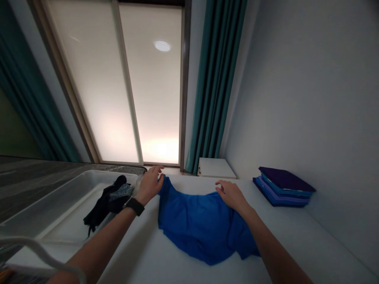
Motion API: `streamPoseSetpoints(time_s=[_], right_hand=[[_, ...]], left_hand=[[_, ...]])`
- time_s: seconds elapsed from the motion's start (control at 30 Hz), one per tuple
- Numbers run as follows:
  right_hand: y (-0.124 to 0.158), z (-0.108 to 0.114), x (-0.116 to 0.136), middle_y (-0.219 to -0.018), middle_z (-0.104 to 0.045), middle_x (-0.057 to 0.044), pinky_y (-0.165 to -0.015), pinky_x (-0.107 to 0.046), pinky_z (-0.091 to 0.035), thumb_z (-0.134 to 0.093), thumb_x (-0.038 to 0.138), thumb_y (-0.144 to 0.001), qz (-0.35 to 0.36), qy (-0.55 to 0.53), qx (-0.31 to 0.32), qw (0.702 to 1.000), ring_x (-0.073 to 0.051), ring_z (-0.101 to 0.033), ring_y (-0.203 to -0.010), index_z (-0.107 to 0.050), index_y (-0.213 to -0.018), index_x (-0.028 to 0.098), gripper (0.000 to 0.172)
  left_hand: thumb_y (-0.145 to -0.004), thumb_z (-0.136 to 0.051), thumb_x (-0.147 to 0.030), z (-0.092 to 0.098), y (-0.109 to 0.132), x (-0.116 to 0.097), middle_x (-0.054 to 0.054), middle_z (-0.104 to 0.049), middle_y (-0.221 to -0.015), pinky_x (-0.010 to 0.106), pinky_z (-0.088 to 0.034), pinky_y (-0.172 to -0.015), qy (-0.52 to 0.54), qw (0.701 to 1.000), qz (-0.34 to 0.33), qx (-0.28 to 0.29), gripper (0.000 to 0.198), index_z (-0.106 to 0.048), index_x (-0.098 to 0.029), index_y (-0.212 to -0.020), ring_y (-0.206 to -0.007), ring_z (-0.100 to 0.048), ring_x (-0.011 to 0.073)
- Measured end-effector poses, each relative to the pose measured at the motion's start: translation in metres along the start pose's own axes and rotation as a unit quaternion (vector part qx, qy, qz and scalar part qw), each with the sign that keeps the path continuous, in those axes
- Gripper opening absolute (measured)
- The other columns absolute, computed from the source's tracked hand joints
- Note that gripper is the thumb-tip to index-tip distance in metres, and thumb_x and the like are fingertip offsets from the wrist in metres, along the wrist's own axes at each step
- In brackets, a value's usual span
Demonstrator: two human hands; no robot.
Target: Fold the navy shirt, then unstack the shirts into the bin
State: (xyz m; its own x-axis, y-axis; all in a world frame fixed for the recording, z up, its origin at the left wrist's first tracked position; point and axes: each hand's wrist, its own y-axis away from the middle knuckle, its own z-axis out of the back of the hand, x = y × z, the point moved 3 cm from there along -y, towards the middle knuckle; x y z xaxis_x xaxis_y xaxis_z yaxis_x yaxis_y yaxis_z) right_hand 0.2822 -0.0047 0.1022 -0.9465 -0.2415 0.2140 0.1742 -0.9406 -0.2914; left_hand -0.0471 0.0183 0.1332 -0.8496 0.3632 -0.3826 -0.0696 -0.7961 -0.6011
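A bright blue shirt (201,221) lies rumpled on the white surface, its lower edge uneven and a sleeve-like part at the right. My left hand (149,185), with a dark watch on the wrist, is closed at the shirt's raised upper left corner. At the upper right edge, my right hand (232,194) has curled fingers on the cloth, thumb and forefinger slightly apart. Part of the shirt is hidden beneath my right hand and forearm.
A translucent bin (68,185) with dark clothes (109,201) stands at left. Folded purple and blue cloths (284,187) are stacked at right by the wall. Behind are a white cabinet (217,167), teal curtains (217,79) and frosted sliding doors (154,98). A pale curved bar (44,252) crosses the lower left.
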Motion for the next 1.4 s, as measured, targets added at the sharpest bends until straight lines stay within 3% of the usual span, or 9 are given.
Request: streamPoseSetpoints(time_s=[0.2, 0.33, 0.6, 0.8, 0.93, 1.07, 1.2, 1.3, 1.4], right_hand=[[0.048, -0.031, -0.012, -0.13, -0.054, -0.017, -0.085, -0.04, -0.042, -0.055, 0.045, -0.082, -0.074, 0.046, 0.252, 0.964, -0.033, -0.058, -0.109, -0.046, -0.137, 0.021, 0.061], [0.06, -0.029, 0.001, -0.113, -0.066, -0.011, -0.081, -0.034, -0.042, -0.043, 0.021, -0.086, -0.018, 0.001, 0.249, 0.968, -0.026, -0.062, -0.102, -0.057, -0.121, 0.023, 0.038], [0.043, 0.05, 0.016, -0.067, -0.064, 0.001, -0.056, -0.026, -0.042, -0.036, 0.028, -0.091, 0.003, -0.205, -0.109, 0.973, -0.015, -0.056, -0.055, -0.064, -0.099, 0.021, 0.03], [0.035, 0.068, 0.045, -0.095, -0.072, -0.007, -0.068, -0.026, -0.046, -0.038, 0.026, -0.094, 0.112, -0.124, -0.331, 0.929, -0.016, -0.065, -0.072, -0.066, -0.106, 0.019, 0.032], [0.028, 0.036, 0.041, -0.085, -0.073, -0.006, -0.062, -0.025, -0.043, -0.033, 0.023, -0.095, 0.048, -0.056, -0.26, 0.963, -0.016, -0.064, -0.065, -0.064, -0.112, 0.02, 0.036], [0.037, -0.019, 0.044, -0.106, -0.068, -0.007, -0.07, -0.028, -0.045, -0.043, 0.034, -0.092, 0.036, -0.07, -0.033, 0.996, -0.019, -0.066, -0.082, -0.053, -0.128, 0.025, 0.039], [0.049, -0.066, 0.055, -0.137, -0.047, -0.014, -0.075, -0.035, -0.047, -0.064, 0.031, -0.077, 0.017, -0.052, 0.142, 0.988, -0.027, -0.065, -0.095, -0.04, -0.139, 0.027, 0.067], [0.046, -0.073, 0.072, -0.124, -0.054, -0.01, -0.085, -0.036, -0.046, -0.05, 0.012, -0.078, 0.073, -0.153, 0.123, 0.978, -0.023, -0.061, -0.099, -0.054, -0.12, 0.022, 0.043], [0.039, -0.062, 0.089, -0.108, -0.058, -0.005, -0.094, -0.035, -0.043, -0.044, 0.007, -0.078, 0.142, -0.325, 0.043, 0.934, -0.019, -0.057, -0.104, -0.055, -0.106, 0.022, 0.034]], left_hand=[[-0.087, -0.052, -0.047, -0.045, 0.07, -0.061, 0.007, -0.066, -0.097, 0.036, -0.044, -0.079, -0.001, 0.937, -0.203, 0.284, 0.035, -0.06, -0.019, -0.107, -0.089, -0.062, 0.0261], [-0.082, -0.059, -0.045, -0.069, 0.099, -0.083, 0.006, -0.065, -0.077, 0.036, -0.042, -0.069, 0.016, 0.909, -0.215, 0.356, 0.029, -0.062, -0.018, -0.093, -0.071, -0.062, 0.0253], [-0.095, -0.03, -0.033, -0.024, 0.042, -0.091, -0.002, -0.05, -0.066, 0.028, -0.041, -0.059, 0.184, 0.966, -0.061, 0.169, 0.026, -0.047, -0.021, -0.079, -0.06, -0.05, 0.0152], [-0.083, -0.053, -0.043, 0.007, 0.001, -0.08, -0.006, -0.045, -0.066, 0.025, -0.049, -0.061, 0.495, 0.859, 0.126, -0.035, 0.027, -0.041, -0.021, -0.072, -0.061, -0.049, 0.0113], [-0.081, -0.046, -0.035, -0.012, 0.002, -0.025, -0.006, -0.041, -0.062, 0.026, -0.048, -0.058, 0.366, 0.91, 0.177, -0.086, 0.019, -0.04, -0.022, -0.068, -0.057, -0.046, 0.0128], [-0.075, -0.053, -0.032, -0.041, 0.029, 0.009, 0.002, -0.055, -0.08, 0.037, -0.05, -0.078, 0.13, 0.985, 0.079, 0.084, 0.013, -0.054, -0.02, -0.079, -0.078, -0.057, 0.0205], [-0.075, -0.062, -0.047, -0.061, 0.07, -0.009, 0.017, -0.04, -0.141, 0.051, -0.034, -0.105, 0.091, 0.964, -0.041, 0.246, 0.074, -0.038, -0.02, -0.139, -0.129, -0.039, 0.0336], [-0.062, -0.073, -0.056, -0.074, 0.093, -0.032, 0.016, -0.023, -0.154, 0.064, -0.019, -0.108, 0.06, 0.931, -0.082, 0.351, 0.108, -0.018, -0.026, -0.15, -0.139, -0.021, 0.0424], [-0.069, -0.07, -0.039, -0.078, 0.095, -0.042, 0.014, -0.038, -0.148, 0.06, -0.025, -0.108, 0.099, 0.941, -0.073, 0.316, 0.095, -0.021, -0.025, -0.149, -0.134, -0.035, 0.0379]])
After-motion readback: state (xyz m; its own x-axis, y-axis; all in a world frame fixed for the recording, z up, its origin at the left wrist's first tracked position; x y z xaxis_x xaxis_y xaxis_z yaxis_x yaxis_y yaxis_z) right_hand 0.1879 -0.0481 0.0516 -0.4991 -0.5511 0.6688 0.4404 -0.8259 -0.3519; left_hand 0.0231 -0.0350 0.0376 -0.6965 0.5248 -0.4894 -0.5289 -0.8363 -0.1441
